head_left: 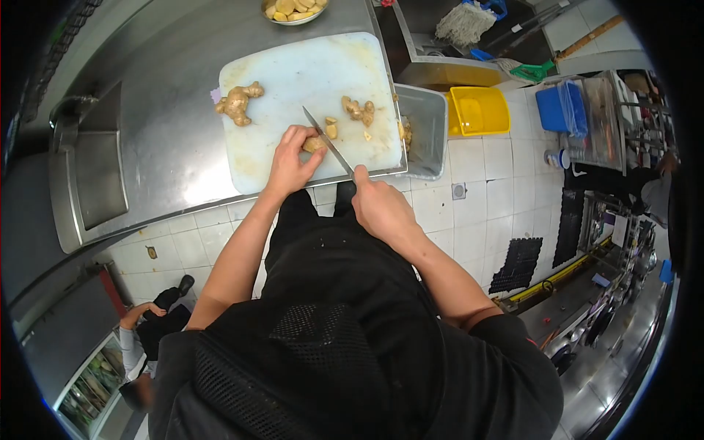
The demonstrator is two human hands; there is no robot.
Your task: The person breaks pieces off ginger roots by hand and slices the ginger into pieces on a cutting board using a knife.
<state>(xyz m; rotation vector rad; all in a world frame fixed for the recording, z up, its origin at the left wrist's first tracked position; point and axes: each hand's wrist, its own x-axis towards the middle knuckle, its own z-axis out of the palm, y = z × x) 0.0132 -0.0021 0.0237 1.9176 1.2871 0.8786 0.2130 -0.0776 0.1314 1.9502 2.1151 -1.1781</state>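
Observation:
My left hand (292, 163) is closed on a piece of ginger (314, 144), pressing it to the white cutting board (293, 73). In my right hand (374, 196) is the handle of a knife (327, 141). Its blade points up and left across the board, right beside the held ginger. Just past the blade lies a small cut piece of ginger (331, 130). A knobbly ginger root (358, 111) rests farther right, with a tiny scrap below it. Another larger ginger root (239, 103) sits at the board's left edge.
A bowl (297, 20) of peeled pieces stands at the back of the steel counter (169, 110). Below the counter's right edge is a grey bin (431, 132), with a yellow tub (478, 110) beyond it. A sink (99, 176) is at left. Other people are at lower left and far right.

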